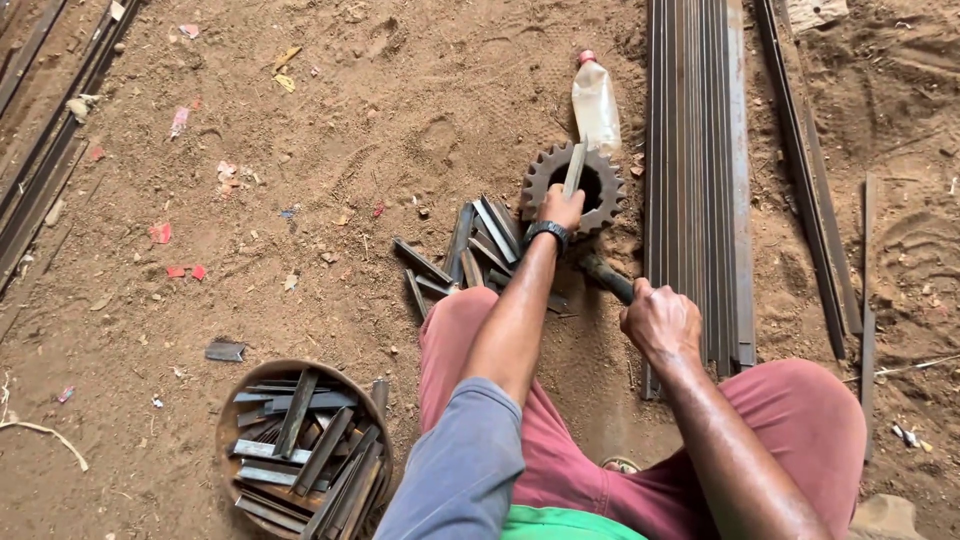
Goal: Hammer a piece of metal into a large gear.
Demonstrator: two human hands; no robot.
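My left hand [560,207] grips a short flat metal strip [575,168] and holds it across a large rusty gear wheel [540,175] lying on the dirt. My right hand [660,320] is closed around the dark handle of a hammer [607,277], whose head is hidden behind my left forearm. A pile of short cut metal strips [480,245] lies just left of the gear, beside my left knee.
A round rusty basin [240,395] holding several cut strips sits at the lower left. A bundle of long steel bars [698,170] runs along the right. A plastic bottle [595,100] lies behind the gear. More bars line the left edge.
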